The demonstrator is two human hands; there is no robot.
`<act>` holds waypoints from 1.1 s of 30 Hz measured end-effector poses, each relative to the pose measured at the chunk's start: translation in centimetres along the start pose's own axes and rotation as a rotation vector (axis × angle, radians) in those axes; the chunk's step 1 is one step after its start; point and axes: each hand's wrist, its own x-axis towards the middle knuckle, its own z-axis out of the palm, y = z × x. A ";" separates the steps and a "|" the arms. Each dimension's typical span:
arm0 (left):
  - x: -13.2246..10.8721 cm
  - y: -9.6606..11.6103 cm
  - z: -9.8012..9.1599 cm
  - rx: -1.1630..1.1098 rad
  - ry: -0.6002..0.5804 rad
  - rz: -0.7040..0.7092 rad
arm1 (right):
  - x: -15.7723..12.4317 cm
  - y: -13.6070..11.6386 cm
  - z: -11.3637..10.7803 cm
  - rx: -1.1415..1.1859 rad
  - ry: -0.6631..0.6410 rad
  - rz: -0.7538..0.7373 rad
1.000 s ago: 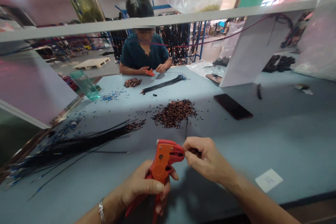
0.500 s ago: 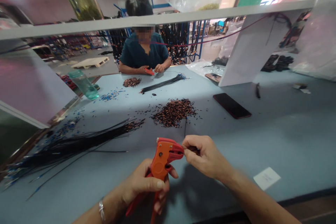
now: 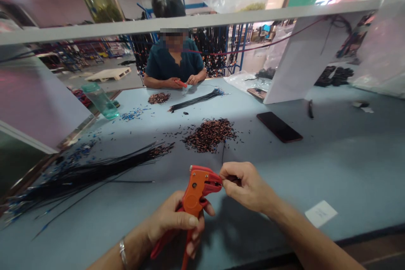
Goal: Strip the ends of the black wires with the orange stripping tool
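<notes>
Table (image 3: 268, 164): one, pale blue, smooth, flat. Wire bundles: two. Near bundle of long, thin black wires (image 3: 101, 172), strands uncountable, lies at left; shorter bundle of black wires with blue ends (image 3: 196, 100) lies farther off. Heaps: two. Nearer heap of copper-and-black clippings (image 3: 210, 135) is loose, grainy, roughly oval; farther brown heap (image 3: 159, 98) is smaller. Red-and-orange wire-stripping tool (image 3: 193, 198): one, hard, smooth-bodied, tilted above table, nose toward right hand. Left hand (image 3: 180, 221): fingers wrapped around tool handles. Right hand (image 3: 243, 183): fingers pinched together at tool nose. Black rectangular smartphone (image 3: 279, 127): one, glossy, right of nearer heap. Thin black wire (image 3: 223, 152): one, clamped in right fingers; its tool end is hidden.
</notes>
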 end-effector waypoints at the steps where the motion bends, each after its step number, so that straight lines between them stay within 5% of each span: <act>1: 0.0 0.0 -0.1 0.000 -0.004 0.000 | 0.0 0.0 0.0 -0.002 -0.003 -0.002; 33: -0.1 -0.5 0.4 0.125 0.050 0.080 | 0.0 0.3 -0.2 0.010 -0.022 -0.133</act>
